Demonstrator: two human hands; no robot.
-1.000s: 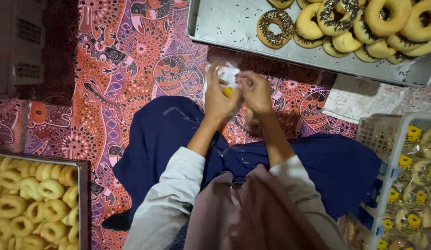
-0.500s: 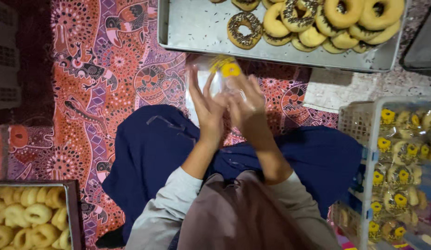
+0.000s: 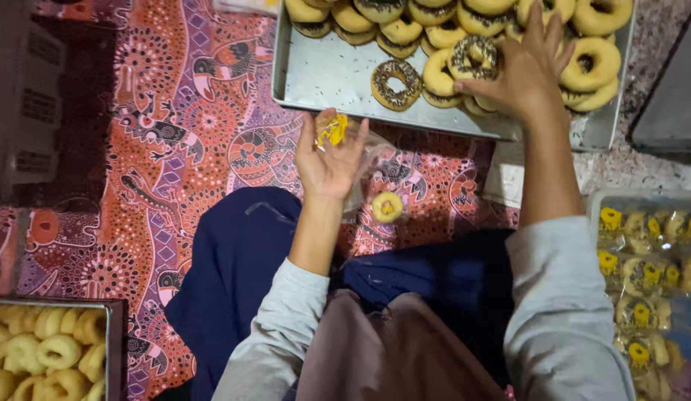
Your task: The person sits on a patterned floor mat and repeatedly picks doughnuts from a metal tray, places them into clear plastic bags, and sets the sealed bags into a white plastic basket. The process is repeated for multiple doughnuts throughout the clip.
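Right hand point(image 3: 527, 70) stretched out to one o'clock, fingers spread over a chocolate-sprinkled ring doughnut point(image 3: 475, 58) in the shallow steel baking tray point(image 3: 327, 74) — touching it, grip not yet clenched. Left hand point(image 3: 329, 160) sits palm-up at twelve o'clock, loosely grasping a clear plastic wrapper with a yellow label point(image 3: 333, 129). The risk: glaze smearing or the doughnut slipping off the heap if it's pinched unevenly — and the limp wrapper may sag closed.
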